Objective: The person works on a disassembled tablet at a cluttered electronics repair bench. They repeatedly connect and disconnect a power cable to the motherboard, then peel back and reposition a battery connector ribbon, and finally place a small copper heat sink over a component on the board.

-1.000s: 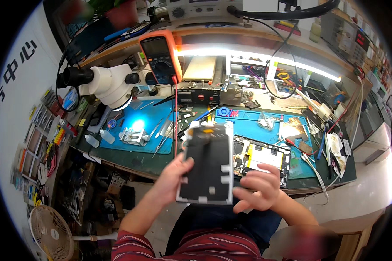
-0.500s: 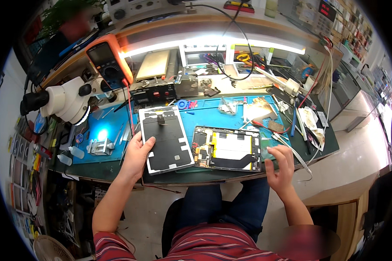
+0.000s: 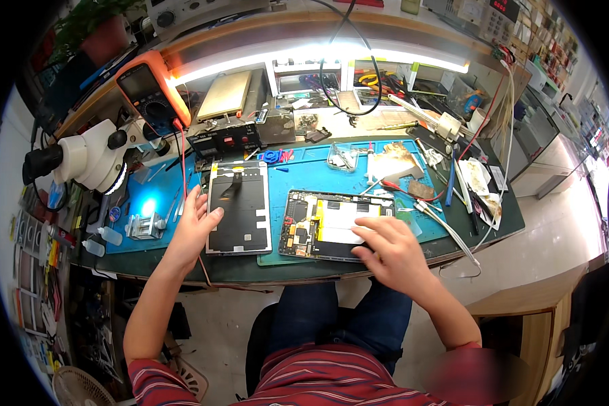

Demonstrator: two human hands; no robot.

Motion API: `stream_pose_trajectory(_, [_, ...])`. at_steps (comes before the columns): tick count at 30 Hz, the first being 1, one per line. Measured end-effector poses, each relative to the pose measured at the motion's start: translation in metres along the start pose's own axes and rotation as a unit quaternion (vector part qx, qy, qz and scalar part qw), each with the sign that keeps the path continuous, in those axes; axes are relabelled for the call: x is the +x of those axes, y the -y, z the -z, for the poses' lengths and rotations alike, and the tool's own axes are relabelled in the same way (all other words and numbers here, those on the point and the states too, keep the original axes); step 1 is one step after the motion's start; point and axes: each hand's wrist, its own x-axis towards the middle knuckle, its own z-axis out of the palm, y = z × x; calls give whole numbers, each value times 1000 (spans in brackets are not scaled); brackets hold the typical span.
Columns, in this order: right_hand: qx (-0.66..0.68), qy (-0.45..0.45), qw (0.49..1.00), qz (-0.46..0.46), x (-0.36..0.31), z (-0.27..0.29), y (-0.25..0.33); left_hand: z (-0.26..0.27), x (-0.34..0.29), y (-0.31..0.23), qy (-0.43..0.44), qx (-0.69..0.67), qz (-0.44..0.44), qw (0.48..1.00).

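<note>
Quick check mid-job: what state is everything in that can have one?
Left hand: thumb at the panel's left edge
Right hand: fingers partly curled over the tablet, contact unclear
Dark panel: dark side up
Tablet: opened, inner parts exposed
Light strip: lit
Multimeter: tilted, red lead plugged in, reading illegible
Red display: lit
Fan: cannot tell whether running
</note>
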Motion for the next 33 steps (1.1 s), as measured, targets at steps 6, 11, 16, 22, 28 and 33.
stream_pose_trajectory(6, [18,71,995,64,34,-26,4,-28,-27,25,-47,167,-246,953])
stream_pose_trajectory(11, [32,94,994,40,37,-24,4,-88,-39,9,106,343,-400,843])
stream_pose_trajectory(16, [3,-50,994,-94,10,8,-18,-109,-24,16,135,359,-428,818])
stream_pose_trajectory(22, [-159,-32,961,-223,-40,56,-68,-104,-4,19,174,351,-444,806])
stream_pose_trajectory(28, [-140,-24,964,-226,-50,50,-80,-96,5,8,201,345,-448,799])
stream_pose_trajectory(33, [-234,-38,959,-157,-46,51,-81,-94,9,7,207,345,-461,791])
